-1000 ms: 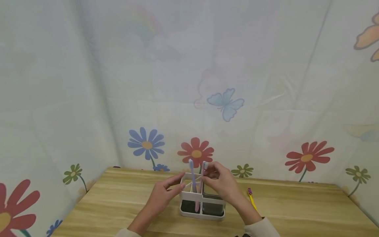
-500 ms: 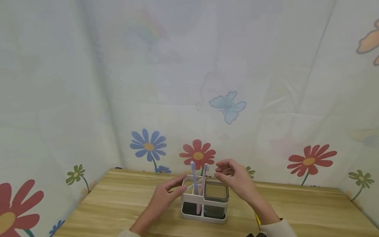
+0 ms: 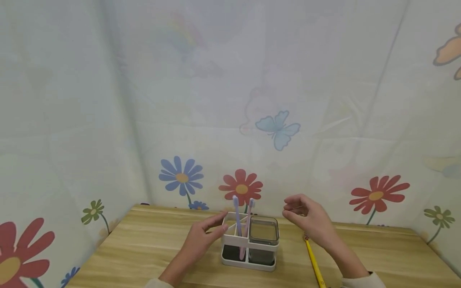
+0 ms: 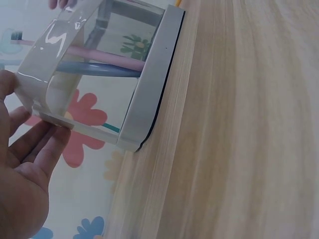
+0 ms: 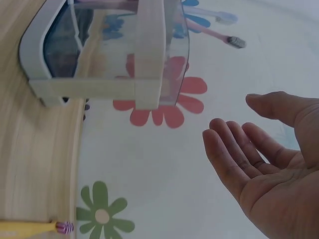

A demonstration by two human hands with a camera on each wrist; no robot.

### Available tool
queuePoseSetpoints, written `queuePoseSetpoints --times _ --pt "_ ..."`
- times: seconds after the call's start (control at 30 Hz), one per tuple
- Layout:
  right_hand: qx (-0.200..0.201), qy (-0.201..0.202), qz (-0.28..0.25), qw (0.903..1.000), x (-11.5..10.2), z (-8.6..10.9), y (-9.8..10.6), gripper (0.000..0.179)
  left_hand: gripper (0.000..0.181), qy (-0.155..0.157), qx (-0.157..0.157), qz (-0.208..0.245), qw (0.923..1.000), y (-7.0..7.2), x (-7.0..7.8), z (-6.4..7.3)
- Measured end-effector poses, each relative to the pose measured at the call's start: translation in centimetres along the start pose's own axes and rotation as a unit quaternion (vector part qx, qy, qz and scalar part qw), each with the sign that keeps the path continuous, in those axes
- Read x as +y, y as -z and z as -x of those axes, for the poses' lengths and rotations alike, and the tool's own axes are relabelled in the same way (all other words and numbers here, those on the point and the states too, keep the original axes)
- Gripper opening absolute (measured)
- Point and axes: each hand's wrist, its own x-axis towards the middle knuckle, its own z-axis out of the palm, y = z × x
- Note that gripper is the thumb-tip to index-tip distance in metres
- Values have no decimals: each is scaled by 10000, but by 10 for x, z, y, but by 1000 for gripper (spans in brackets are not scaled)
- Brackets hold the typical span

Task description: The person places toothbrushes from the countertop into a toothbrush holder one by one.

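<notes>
A white toothbrush holder (image 3: 235, 241) with a dark base stands upright on the table. A lilac toothbrush (image 3: 237, 216) and a pink toothbrush (image 3: 250, 216) stand bristles up in its left half. A smoky clear cup (image 3: 264, 242) sits in the right half. My left hand (image 3: 202, 240) grips the left side of the holder's upper frame, thumb toward the front and fingers behind. To the right of the holder, my right hand (image 3: 311, 220) hangs in the air, fingers loosely bent and holding nothing. Below it lies a yellow toothbrush (image 3: 314, 262), its head partly behind the hand.
The wooden table (image 3: 144, 248) runs back to a pale flowered curtain (image 3: 209, 100), close behind the holder. Another curtain panel (image 3: 54, 160) borders the left side.
My right hand has let go of the pink toothbrush, now standing in the holder, and has moved right, over the yellow toothbrush. My left hand stays on the holder.
</notes>
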Motion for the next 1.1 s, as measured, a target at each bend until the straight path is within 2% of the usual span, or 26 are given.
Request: queuePoseSetpoints --times 0.17,0.6,0.9,1.1 --pt "75 -71 -3 9999 12 7 8 31 42 -23 16 -12 10000 0 0 0" --pt "-5 -763 -182 9969 39 21 24 35 44 -54 39 40 10000 2 -2 1" --pt "-72 -810 -237 9964 45 21 32 38 35 -303 -58 57 9995 3 -6 0" --pt "-84 -933 -298 9952 49 24 36 38 32 -173 -64 -63 9998 1 -4 0"
